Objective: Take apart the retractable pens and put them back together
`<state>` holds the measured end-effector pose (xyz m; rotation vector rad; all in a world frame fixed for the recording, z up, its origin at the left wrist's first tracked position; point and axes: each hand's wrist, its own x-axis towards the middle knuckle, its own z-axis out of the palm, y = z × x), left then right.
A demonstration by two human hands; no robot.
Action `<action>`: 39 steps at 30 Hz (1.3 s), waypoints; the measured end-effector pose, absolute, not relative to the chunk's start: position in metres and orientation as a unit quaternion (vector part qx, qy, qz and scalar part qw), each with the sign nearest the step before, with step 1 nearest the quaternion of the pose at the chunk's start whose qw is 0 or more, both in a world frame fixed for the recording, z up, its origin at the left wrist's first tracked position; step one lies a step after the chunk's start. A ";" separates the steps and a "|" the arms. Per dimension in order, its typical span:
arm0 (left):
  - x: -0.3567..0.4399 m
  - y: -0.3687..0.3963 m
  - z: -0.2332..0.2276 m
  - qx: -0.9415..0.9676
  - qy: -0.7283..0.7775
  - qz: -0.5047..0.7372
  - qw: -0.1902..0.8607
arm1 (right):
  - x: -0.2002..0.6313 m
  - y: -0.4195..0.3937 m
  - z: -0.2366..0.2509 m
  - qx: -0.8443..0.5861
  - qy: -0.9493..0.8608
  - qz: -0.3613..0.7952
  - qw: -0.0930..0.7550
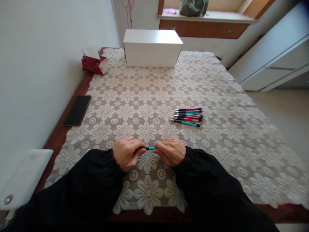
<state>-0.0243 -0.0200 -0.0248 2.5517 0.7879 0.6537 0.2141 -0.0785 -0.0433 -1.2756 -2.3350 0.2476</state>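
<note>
So there's one teal pen [149, 148] held level just above the tablecloth [229, 135], right at the near edge of the table in front of the person, about 6 o'clock from the table's middle. The left hand [126, 153] is closed around its left end and the right hand [170, 151] is pinched on its right end, so only a short bit of teal and black barrel shows between the fingers. Can't tell if it's being twisted, pulled or pushed, the fingers hide both ends. Judging by the layout, I'd say this is one pen out of a batch: a bunch of pens [188, 116] in teal, pink and black lies side by side at roughly 2 o'clock from the hands, well apart from them, all seemingly whole. No separate pile that I can spot, so how many are handled I can't say. Further out: a black phone [77, 110] at 10 o'clock on the bare wood edge, a red tissue pack [94, 64] at 11, a white box [152, 48] at 12 at the far end. Nothing sits between the hands and the bunch.
</note>
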 end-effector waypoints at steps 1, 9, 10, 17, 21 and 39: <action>-0.024 -0.020 -0.025 0.914 0.275 0.222 0.199 | 0.214 -0.079 -0.042 -0.465 -0.852 0.089 0.225; -0.023 -0.022 -0.016 0.920 0.274 0.169 0.222 | 0.215 -0.078 -0.041 -0.432 -0.868 0.105 0.224; -0.023 -0.022 -0.014 0.919 0.274 0.164 0.230 | 0.216 -0.078 -0.041 -0.428 -0.867 0.108 0.230; -0.023 -0.022 -0.016 0.877 0.299 0.255 0.275 | 0.216 -0.079 -0.039 -0.462 -0.840 0.132 0.253; -0.024 -0.020 -0.023 0.886 0.294 0.247 0.260 | 0.212 -0.081 -0.034 -0.466 -0.842 0.109 0.249; -0.022 -0.019 -0.021 0.894 0.283 0.241 0.251 | 0.207 -0.080 -0.033 -0.458 -0.839 0.096 0.278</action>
